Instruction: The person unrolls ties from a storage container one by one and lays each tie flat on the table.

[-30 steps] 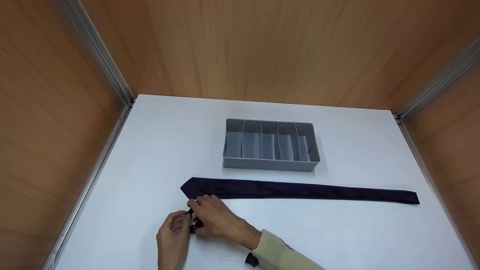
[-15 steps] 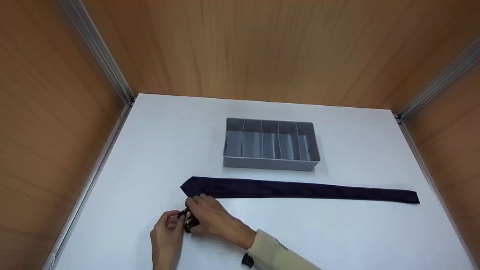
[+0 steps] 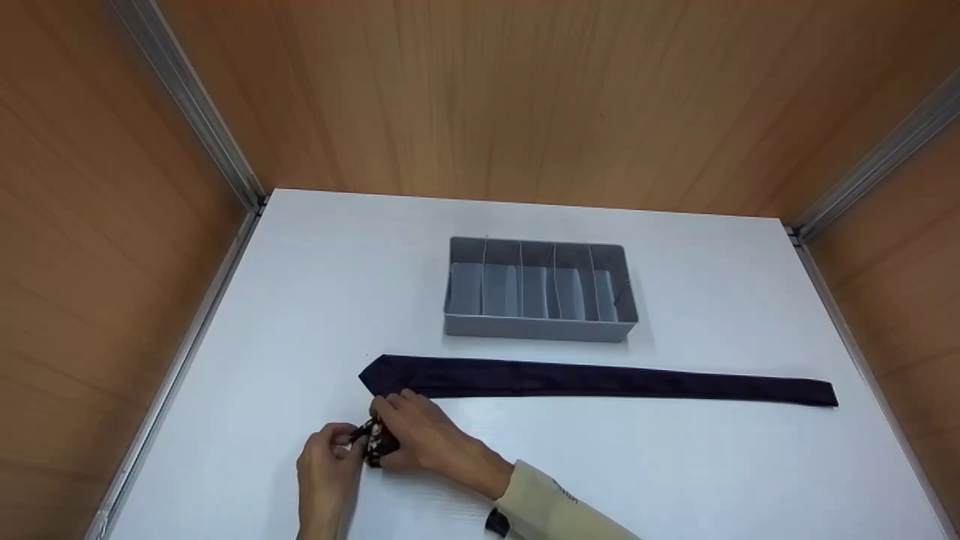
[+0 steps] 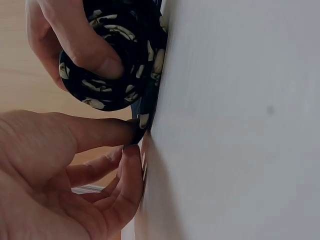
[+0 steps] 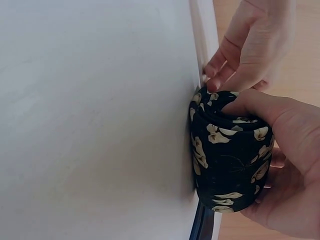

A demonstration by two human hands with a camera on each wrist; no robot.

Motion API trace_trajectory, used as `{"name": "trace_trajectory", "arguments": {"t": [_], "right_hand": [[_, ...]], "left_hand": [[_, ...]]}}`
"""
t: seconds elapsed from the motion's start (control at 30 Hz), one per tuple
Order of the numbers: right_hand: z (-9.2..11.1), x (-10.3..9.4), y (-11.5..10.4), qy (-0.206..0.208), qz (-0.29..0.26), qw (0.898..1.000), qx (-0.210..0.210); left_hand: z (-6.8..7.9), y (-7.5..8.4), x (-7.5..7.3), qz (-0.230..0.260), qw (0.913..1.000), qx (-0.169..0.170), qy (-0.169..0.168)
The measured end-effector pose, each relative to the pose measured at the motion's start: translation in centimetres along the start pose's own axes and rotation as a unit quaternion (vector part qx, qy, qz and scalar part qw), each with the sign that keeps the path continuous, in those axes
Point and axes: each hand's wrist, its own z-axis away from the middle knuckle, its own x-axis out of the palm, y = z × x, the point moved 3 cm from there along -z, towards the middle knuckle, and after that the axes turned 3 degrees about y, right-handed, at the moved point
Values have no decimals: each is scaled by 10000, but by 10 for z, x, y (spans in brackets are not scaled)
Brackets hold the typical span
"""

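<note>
A black necktie with cream flowers, rolled into a coil (image 5: 227, 160), stands on its side on the white table. My right hand (image 3: 431, 439) grips this roll, its thumb set in the coil's open centre in the right wrist view. Beside it, my left hand (image 3: 324, 472) pinches the loose end of the floral necktie (image 4: 144, 120) between thumb and fingertips, low against the tabletop. Just behind the right hand's fingertips, a dark navy necktie (image 3: 600, 381) lies flat and stretched out sideways, its pointed wide end at the left.
A grey divided box (image 3: 536, 328) with several upright compartments sits farther back on the white table (image 3: 720, 465). Wooden panels (image 3: 480, 97) with metal corner rails enclose the table at the back and both sides.
Both hands and the rolled floral necktie have shifted a little to the left, and more of its loose end shows between the hands. The navy necktie and the box stay in place.
</note>
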Motion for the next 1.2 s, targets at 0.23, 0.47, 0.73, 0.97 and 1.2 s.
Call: {"name": "trace_trajectory", "arguments": {"t": [0.23,0.47,0.73,0.97,1.2], "right_hand": [[5,-1,4,108,-238,9996,-126],[11,-2,8,14,-427,9991,-70],[18,-4,13,-66,-411,9991,-9],[25,-9,19,-16,-684,9976,46],[31,-12,26,96,-983,9951,92]], "left_hand": [[0,1,0,-55,9999,90,-85],[0,2,-1,-72,9995,292,-62],[0,1,0,-31,9997,217,-88],[0,2,0,-35,9993,357,-59],[1,3,0,-16,9992,411,-8]]}}
